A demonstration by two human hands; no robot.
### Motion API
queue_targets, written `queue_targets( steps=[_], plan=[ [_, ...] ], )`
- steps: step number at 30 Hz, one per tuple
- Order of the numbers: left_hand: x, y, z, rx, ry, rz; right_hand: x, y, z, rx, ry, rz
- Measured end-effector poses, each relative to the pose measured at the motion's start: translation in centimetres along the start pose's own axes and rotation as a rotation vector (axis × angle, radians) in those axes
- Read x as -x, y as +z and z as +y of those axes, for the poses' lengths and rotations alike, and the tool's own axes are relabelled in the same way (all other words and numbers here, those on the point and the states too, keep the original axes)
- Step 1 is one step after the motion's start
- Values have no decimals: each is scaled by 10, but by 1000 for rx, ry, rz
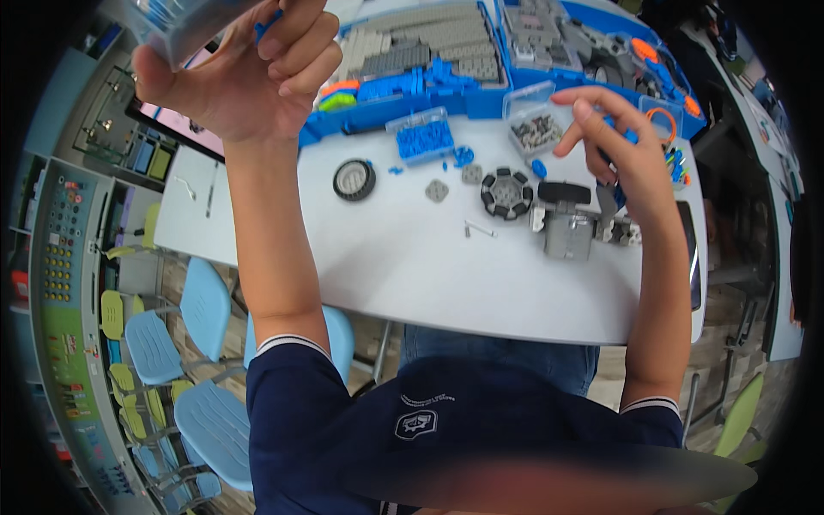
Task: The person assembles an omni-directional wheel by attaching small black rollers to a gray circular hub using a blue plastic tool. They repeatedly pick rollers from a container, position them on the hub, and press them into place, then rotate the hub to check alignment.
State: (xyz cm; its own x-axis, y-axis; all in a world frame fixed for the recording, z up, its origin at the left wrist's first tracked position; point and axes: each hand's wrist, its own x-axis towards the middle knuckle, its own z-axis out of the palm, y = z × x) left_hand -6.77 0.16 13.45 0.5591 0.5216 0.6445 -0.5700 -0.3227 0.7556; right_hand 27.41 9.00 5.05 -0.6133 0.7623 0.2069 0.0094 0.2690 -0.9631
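My left hand [249, 81], raised at the upper left, is closed around a clear plastic container [176, 34] with blue inside, partly cut off by the picture's edge. A small blue piece [268, 26] shows by its fingers. My right hand [622, 146] hovers over the right of the table, its fingers apart and bent, with nothing seen in them. Next to it are an open clear box of small grey pieces [536, 133] and a grey motor-like block with a black wheel [569, 232]. A black roller wheel [506, 193] lies left of that block.
On the white table [378, 266] lie a grey-rimmed tyre [354, 180], a clear box of blue pegs [425, 139], small grey plates [437, 190] and thin rods [481, 229]. Large blue trays of building parts [506, 103] line the far edge. Blue chairs [206, 309] stand at the left.
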Motion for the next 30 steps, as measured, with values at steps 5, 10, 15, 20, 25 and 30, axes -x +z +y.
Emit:
queue_targets(
  steps=[5,10,15,20,25,30],
  plan=[
    [-69,27,34,-103,20,-44,-1,-2,-2,-70,64,-22],
    [-124,50,26,-72,15,60,-3,-4,2,-122,70,-47],
    [-150,51,1,-59,94,275,-5,-4,9,-217,93,-82],
    [-167,49,0,-114,65,331,-6,-6,12,-206,102,-75],
    [-174,51,0,-125,57,374,-8,-9,11,-232,113,-62],
    [-173,56,-4,-95,68,386,-9,-11,11,-232,111,-88]
  ],
)
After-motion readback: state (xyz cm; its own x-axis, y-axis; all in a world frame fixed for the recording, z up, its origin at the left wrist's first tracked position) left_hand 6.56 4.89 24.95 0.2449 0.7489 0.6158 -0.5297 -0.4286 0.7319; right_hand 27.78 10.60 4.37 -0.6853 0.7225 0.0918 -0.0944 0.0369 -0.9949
